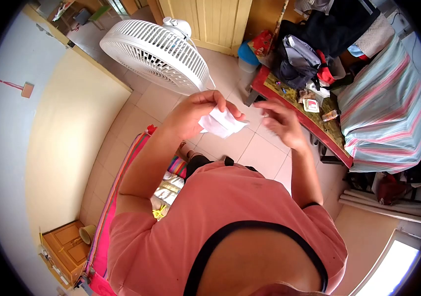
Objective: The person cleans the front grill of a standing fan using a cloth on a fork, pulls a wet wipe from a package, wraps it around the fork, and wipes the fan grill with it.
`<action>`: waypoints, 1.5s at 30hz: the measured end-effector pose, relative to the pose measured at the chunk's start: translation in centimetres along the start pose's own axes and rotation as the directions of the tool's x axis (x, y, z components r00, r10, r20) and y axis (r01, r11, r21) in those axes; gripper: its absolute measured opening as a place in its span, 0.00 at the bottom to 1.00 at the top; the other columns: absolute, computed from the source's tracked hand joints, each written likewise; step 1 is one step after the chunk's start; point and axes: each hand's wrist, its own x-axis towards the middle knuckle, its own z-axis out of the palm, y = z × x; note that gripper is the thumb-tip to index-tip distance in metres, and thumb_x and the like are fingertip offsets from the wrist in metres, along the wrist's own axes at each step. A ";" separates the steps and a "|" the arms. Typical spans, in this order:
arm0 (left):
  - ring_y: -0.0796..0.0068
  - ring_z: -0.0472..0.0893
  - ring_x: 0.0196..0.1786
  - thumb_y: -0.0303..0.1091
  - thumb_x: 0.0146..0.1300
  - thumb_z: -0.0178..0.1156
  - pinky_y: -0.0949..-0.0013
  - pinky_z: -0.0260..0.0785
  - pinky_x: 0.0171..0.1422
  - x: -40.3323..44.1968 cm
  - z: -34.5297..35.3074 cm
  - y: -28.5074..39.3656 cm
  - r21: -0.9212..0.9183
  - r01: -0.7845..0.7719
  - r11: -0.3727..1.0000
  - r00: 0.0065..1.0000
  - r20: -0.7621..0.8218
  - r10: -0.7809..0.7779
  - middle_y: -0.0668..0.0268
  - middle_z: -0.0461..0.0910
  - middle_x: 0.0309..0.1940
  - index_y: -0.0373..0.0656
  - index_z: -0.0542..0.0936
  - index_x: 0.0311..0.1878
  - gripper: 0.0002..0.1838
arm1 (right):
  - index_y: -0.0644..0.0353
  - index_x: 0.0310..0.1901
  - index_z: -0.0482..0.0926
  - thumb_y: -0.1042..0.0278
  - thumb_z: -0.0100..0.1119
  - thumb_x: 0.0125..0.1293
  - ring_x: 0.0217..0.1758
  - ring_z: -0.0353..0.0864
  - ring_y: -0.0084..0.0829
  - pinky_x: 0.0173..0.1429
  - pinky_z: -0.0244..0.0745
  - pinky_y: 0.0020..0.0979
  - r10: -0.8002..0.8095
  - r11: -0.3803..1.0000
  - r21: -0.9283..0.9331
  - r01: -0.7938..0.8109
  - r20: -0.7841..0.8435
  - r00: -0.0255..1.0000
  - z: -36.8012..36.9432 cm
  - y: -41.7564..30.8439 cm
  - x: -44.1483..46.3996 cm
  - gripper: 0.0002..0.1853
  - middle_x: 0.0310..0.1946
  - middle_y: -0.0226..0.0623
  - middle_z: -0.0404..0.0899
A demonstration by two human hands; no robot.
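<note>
My left hand is closed on a thin white folded sheet, held in front of my chest. Its fingers curl over the top edge, and the lower part hangs free. Whether it is paper or cloth I cannot tell. To the right, apart from the sheet, my right hand is raised with the index finger stretched out and the others loosely bent. Nothing shows between its fingers.
A white fan stands just beyond my left hand. On the right, a red-edged table carries bags, a small white box and a striped cloth. A striped bedspread lies at left. Tiled floor shows below my hands.
</note>
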 end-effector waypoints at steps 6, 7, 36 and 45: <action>0.57 0.76 0.60 0.34 0.71 0.42 0.56 0.69 0.63 1.0 -0.1 0.6 -0.114 0.069 0.991 0.994 -0.080 -0.078 0.48 0.75 0.56 0.36 0.72 0.53 0.15 | 0.65 0.35 0.83 0.63 0.68 0.62 0.32 0.68 0.16 0.35 0.65 0.24 -0.033 0.999 0.041 0.023 0.247 0.969 4.6 1.0 2.4 0.12 0.30 0.25 0.76; 0.56 0.74 0.62 0.41 0.73 0.43 0.53 0.67 0.64 1.1 -0.1 0.3 -0.305 0.008 0.952 0.978 -0.196 -0.071 0.47 0.72 0.60 0.35 0.69 0.61 0.22 | 0.66 0.34 0.83 0.62 0.67 0.63 0.31 0.69 0.16 0.35 0.67 0.23 0.043 0.997 0.048 -0.056 0.240 0.970 4.7 1.9 2.4 0.13 0.26 0.25 0.77; 0.78 0.80 0.45 0.31 0.64 0.61 0.71 0.73 0.50 -1.3 -0.3 -6.2 0.272 0.110 0.956 0.865 -0.499 0.042 0.66 0.80 0.42 0.37 0.74 0.53 0.16 | 0.62 0.37 0.76 0.63 0.46 0.73 0.23 0.60 0.14 0.26 0.57 0.20 0.207 0.976 -0.038 -0.214 -0.149 0.967 4.8 9.1 -1.8 0.13 0.21 0.22 0.65; 0.80 0.79 0.35 0.32 0.62 0.62 0.72 0.71 0.37 -1.8 0.5 -5.4 0.632 0.193 0.751 0.909 -0.404 0.107 0.63 0.79 0.33 0.42 0.70 0.56 0.20 | 0.65 0.42 0.78 0.53 0.48 0.73 0.26 0.69 0.27 0.33 0.67 0.32 0.196 0.943 -0.277 -0.185 0.012 0.981 6.4 5.6 0.0 0.20 0.21 0.40 0.72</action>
